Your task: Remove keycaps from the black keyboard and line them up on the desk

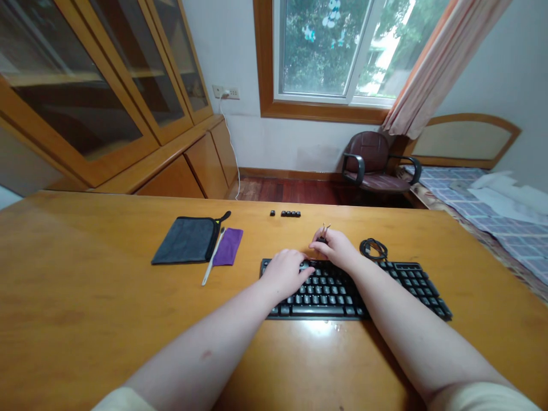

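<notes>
While the left hand (285, 274) lies over the upper left part of the black keyboard (319, 311), its thumb and index finger spread apart on the keys and apparently grasping nothing, the right hand (336, 246) is pinched just beyond the back edge, clasping a small tool (325, 229) whose thin, copper-coloured prongs point up; a dark piece (322, 240) shows between the fingers too, though it is too small to tell whether this is a keycap or part of the tool. The keyboard sits flat on the wooden table (107, 297), under both hands, with its coiled cable (373, 249) just behind it. Near the table's far edge are a row of small black keycaps (290, 214) and, a little to its left, a single keycap (272, 213). From this, the step in hand looks like taking caps off the top row one by one. If the dark piece is a cap, the next move calls for freeing it from the prongs and setting it beside the row; if not, for seating the prongs squarely around a key and pulling straight up, with the left hand steadying the board.
</notes>
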`<move>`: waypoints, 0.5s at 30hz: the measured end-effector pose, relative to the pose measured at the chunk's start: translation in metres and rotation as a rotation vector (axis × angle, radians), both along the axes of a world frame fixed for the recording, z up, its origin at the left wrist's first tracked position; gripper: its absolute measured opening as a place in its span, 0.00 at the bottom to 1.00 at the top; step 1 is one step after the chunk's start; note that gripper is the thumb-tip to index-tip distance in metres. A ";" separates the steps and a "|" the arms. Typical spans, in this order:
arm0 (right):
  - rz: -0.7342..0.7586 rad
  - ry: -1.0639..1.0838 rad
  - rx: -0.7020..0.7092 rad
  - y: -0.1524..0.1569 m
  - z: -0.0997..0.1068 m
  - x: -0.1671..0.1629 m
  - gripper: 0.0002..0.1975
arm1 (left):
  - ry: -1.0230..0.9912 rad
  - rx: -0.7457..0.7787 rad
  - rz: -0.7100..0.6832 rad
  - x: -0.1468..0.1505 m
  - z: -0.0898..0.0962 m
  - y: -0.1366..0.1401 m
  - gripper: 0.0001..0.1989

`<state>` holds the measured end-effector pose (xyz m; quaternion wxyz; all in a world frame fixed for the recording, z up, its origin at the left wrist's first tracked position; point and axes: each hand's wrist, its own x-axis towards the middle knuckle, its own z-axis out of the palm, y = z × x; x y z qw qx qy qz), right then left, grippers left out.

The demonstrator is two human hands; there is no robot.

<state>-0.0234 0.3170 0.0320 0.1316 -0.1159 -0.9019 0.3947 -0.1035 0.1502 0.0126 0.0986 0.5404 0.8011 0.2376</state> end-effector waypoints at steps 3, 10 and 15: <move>0.005 -0.032 -0.059 -0.003 -0.005 -0.002 0.08 | 0.009 -0.021 0.011 0.001 0.001 0.001 0.16; 0.084 -0.057 -0.210 -0.004 -0.010 -0.003 0.09 | 0.002 -0.022 0.020 0.002 0.002 0.001 0.15; 0.127 -0.045 -0.243 -0.002 -0.012 -0.003 0.12 | 0.033 -0.032 0.035 0.003 0.001 0.002 0.16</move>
